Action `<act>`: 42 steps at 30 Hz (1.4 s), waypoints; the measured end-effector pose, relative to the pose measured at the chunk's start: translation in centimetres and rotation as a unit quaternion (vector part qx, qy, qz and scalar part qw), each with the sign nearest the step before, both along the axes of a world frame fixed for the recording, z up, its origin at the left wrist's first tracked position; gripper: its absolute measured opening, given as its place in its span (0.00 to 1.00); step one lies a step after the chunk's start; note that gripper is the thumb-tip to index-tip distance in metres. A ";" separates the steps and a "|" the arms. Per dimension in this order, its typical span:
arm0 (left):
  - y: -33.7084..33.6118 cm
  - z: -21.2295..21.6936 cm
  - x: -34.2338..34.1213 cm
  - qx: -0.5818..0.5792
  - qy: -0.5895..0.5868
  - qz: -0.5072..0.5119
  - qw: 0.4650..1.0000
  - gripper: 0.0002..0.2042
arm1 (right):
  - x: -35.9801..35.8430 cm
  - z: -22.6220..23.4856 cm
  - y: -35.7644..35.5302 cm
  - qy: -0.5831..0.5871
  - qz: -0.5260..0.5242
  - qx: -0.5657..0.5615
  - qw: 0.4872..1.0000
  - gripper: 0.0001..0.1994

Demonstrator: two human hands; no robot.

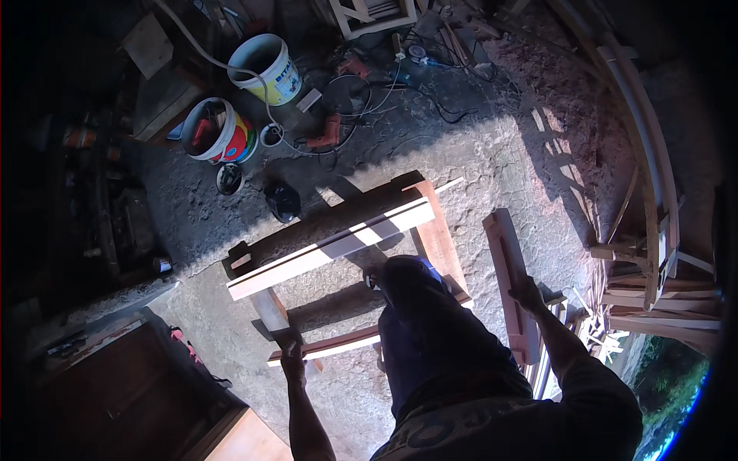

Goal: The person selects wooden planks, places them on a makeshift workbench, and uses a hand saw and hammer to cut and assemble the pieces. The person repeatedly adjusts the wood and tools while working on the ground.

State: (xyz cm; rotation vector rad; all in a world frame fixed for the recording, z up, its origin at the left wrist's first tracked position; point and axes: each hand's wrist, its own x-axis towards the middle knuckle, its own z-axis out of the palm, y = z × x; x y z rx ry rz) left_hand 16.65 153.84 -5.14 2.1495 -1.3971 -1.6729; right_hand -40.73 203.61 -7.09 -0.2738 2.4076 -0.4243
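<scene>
A wooden frame (330, 266) of long rails and shorter crosspieces lies in front of me, its far rail brightly sunlit. At its near left corner, my left hand (292, 355) is closed on the near rail (338, 344). A wide reddish board (440, 240) forms the frame's right side. To the right, apart from the frame, my right hand (526, 293) grips a long reddish-brown wooden piece (504, 250) by its right edge. My leg (419, 307) reaches over the near rail and covers part of the frame.
Beyond the frame stand a yellow-and-white bucket (265, 73) and a multicoloured bucket (223, 131). An orange power tool (326, 132) lies among tangled cables. Curved timber (642, 138) and stacked wood strips (661, 303) line the right. At lower left is a brown panel (115, 384).
</scene>
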 end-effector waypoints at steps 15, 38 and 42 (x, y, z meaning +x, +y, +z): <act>0.1 -4.4 1.8 0.240 -0.191 -0.068 0.949 0.18 | -0.4 -25.3 -11.7 0.069 -0.029 -0.149 0.986 0.35; -13.4 -52.0 -40.9 -0.420 0.015 -0.786 0.454 0.28 | 2.6 -44.0 -13.1 0.045 -0.112 -0.145 0.982 0.35; -12.8 -55.5 -43.0 0.012 0.089 -0.719 0.689 0.23 | 2.2 -43.9 -12.3 0.079 -0.076 -0.121 0.987 0.39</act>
